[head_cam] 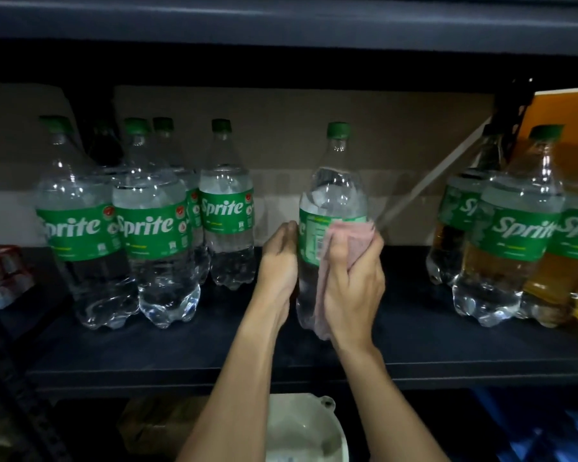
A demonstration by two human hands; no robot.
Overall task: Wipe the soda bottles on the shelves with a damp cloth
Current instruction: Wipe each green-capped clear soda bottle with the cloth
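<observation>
A clear soda bottle (334,191) with a green cap and green label stands upright at the middle of the dark shelf (214,348). My left hand (277,265) grips its left side at label height. My right hand (354,278) presses a pink cloth (347,241) against the bottle's right front, over the label and the lower body. Several more Sprite bottles (151,228) stand in a group to the left. Another group of Sprite bottles (511,228) stands at the right.
The upper shelf board (281,21) hangs low over the bottle caps. Red-and-white packs (4,275) lie at the far left. An orange box (568,108) sits at the far right. A white basin (301,431) rests below the shelf edge, between my forearms.
</observation>
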